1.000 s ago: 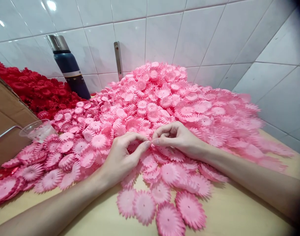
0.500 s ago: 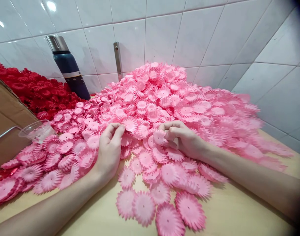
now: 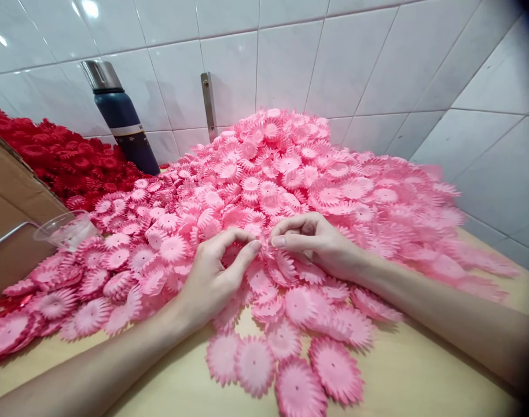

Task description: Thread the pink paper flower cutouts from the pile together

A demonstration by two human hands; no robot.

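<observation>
Near the middle of the head view, my left hand (image 3: pixel 221 269) is closed in a pinch, thumb against forefinger. My right hand (image 3: pixel 319 240) also pinches, its fingertips a small gap away from the left ones. Whatever sits between either pair of fingertips is too small or hidden to make out. Pink flower-shaped fabric pieces (image 3: pixel 268 188) with scalloped edges surround both hands in a large heap. Just under my right fingers lies a tilted pink petal piece (image 3: pixel 286 264). Several darker-edged flower pieces (image 3: pixel 336 370) lie flat in front, some showing a small centre hole.
A dark blue bottle (image 3: pixel 128 130) stands behind the heap at the left. Red petal pieces (image 3: pixel 73 156) are piled beside it. A cardboard box (image 3: pixel 17 214) and a clear plastic cup (image 3: pixel 69 231) are at the left edge. A metal bracket (image 3: pixel 208 107) is fixed to the tiled wall (image 3: pixel 290 63).
My left hand has moved right, towards my right hand. The right fingertips have shifted slightly left, and the petal piece seen at them before no longer shows there.
</observation>
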